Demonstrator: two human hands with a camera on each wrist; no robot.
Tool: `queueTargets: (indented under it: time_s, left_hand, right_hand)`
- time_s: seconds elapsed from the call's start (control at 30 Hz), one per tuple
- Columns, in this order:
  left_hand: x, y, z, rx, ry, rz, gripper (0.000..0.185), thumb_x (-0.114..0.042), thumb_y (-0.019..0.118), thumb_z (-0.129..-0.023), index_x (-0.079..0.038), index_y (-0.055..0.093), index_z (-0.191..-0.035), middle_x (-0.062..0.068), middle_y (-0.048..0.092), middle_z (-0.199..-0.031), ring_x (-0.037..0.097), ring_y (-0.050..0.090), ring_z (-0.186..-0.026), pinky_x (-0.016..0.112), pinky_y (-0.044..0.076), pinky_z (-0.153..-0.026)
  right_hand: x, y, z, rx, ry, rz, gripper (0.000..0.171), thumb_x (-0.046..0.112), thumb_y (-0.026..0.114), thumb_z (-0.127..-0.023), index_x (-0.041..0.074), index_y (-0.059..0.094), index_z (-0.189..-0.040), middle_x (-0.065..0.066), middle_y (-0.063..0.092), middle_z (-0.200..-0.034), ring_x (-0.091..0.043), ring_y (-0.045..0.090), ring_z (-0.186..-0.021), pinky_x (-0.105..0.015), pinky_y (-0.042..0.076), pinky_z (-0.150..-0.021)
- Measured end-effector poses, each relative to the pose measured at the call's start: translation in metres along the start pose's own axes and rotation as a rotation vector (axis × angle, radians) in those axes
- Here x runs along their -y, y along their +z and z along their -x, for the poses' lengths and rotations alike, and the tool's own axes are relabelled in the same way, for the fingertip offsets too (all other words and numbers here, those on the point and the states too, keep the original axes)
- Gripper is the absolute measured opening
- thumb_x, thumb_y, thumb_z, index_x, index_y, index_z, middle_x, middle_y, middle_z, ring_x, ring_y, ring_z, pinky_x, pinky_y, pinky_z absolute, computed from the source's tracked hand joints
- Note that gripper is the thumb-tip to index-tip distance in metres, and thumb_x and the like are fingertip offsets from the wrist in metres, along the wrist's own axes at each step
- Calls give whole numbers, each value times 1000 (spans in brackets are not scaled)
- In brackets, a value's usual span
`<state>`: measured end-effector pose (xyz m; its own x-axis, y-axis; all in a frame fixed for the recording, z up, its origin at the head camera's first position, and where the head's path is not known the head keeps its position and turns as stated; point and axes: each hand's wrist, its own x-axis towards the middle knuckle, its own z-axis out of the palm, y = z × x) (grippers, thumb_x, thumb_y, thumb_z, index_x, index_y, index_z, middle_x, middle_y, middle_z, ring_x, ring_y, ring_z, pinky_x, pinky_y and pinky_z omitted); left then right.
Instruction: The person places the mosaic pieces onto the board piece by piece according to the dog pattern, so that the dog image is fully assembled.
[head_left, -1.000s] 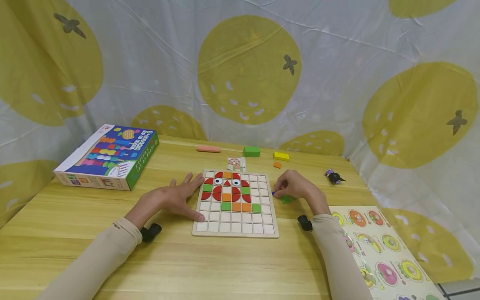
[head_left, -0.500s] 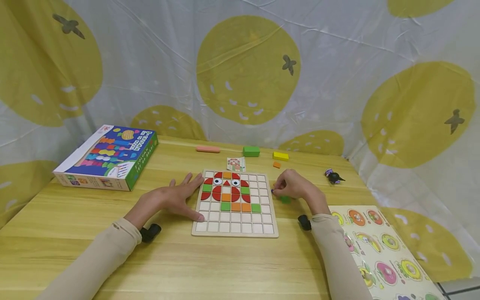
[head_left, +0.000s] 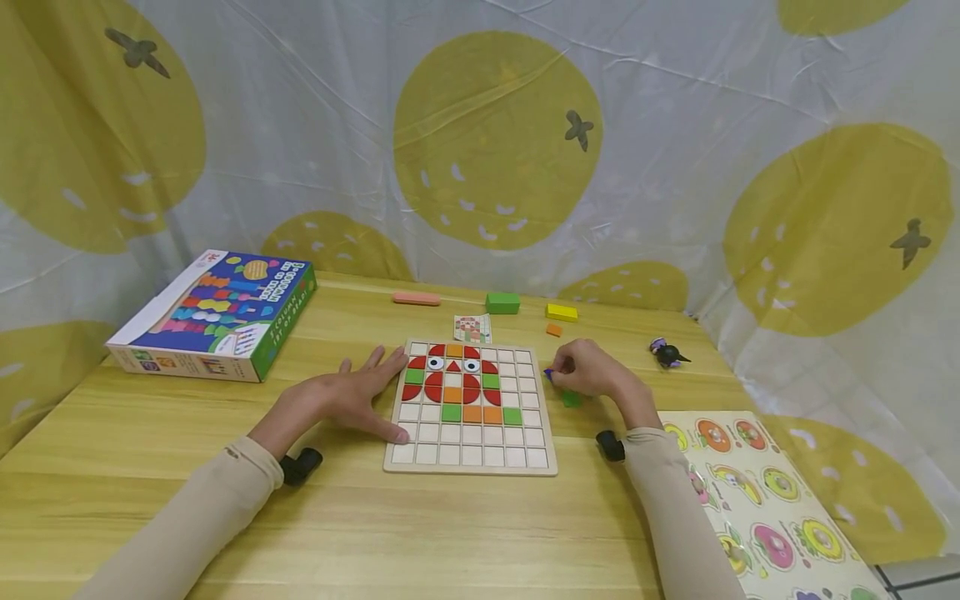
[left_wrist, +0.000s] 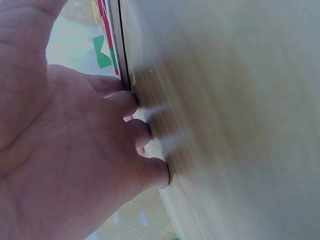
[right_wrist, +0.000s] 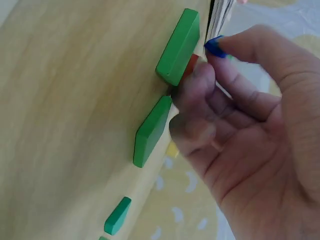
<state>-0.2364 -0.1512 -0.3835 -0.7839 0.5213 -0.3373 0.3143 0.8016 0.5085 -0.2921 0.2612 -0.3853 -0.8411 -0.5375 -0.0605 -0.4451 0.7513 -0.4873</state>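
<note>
Along the left edge of a wooden grid board (head_left: 450,455) lies my left hand (head_left: 341,400), fingers spread, the thumb on the board's lower left part and the index fingertip by its upper left. Red, green, orange and white tiles and two eye tiles form a figure on the board. Just off the board's right edge, my right hand (head_left: 588,368) pinches a small blue piece (right_wrist: 215,47) between thumb and index finger. Under that hand are green pieces (head_left: 572,400); the right wrist view shows several green blocks (right_wrist: 152,131) on the table, close to the curled fingers.
Behind the board lies a picture card (head_left: 472,327). Farther back are a pink stick (head_left: 417,298), a green block (head_left: 502,303), a yellow block (head_left: 562,312) and an orange piece (head_left: 554,330). A toy box (head_left: 217,312) stands left; a fruit puzzle board (head_left: 772,508) lies right.
The right hand stays beside the board, and more of the blue piece now shows at its fingertips, turned upward slightly. The left hand and the board have not moved.
</note>
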Motion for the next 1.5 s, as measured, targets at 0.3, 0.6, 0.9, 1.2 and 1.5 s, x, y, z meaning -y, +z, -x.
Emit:
queueTargets:
  time_s: [0.3,0.6,0.9,1.2,1.5]
  left_hand:
    - [-1,0,1,-1,-6,-3,131,-65,83,-86,-4,8,-173,23,1,-180,47,-7,-165,73,-4,-128]
    - [0,0,1,-3,10,6,131,-64,84,-86,-3,8,-173,23,1,-180,48,-8,-165,74,-4,-127]
    - [0,0,0,-3,5,4,131,-64,84,-85,-4,8,-173,23,1,-180,48,-7,-165,75,-4,-127]
    - [0,0,0,-7,3,1,131,-65,84,-85,-4,8,-173,23,2,-180,47,-7,-165,75,-4,-127]
    - [1,0,0,-6,7,10,131,-64,84,-86,-4,8,-173,23,2,-180,47,-7,-165,75,-4,-126]
  right_hand:
    - [6,-4,2,42,27,-320,9,3,80,-96,0,78,-87,-11,77,-75,-30,69,-61,-33,56,-56]
    - [15,-1,-4,205,-83,-418,11,-3,87,-87,-3,81,-96,-10,80,-92,-14,69,-74,-22,58,-69]
    - [23,5,-8,315,-117,-380,13,-2,90,-85,-1,84,-97,-7,79,-92,-13,58,-71,-19,48,-65]
    - [28,9,-10,359,-154,-388,12,-8,88,-84,-5,82,-94,-4,72,-85,-12,46,-70,-21,40,-65]
    - [27,5,-7,368,-120,-384,15,-7,88,-84,-4,83,-98,-3,73,-86,-12,49,-72,-20,42,-66]
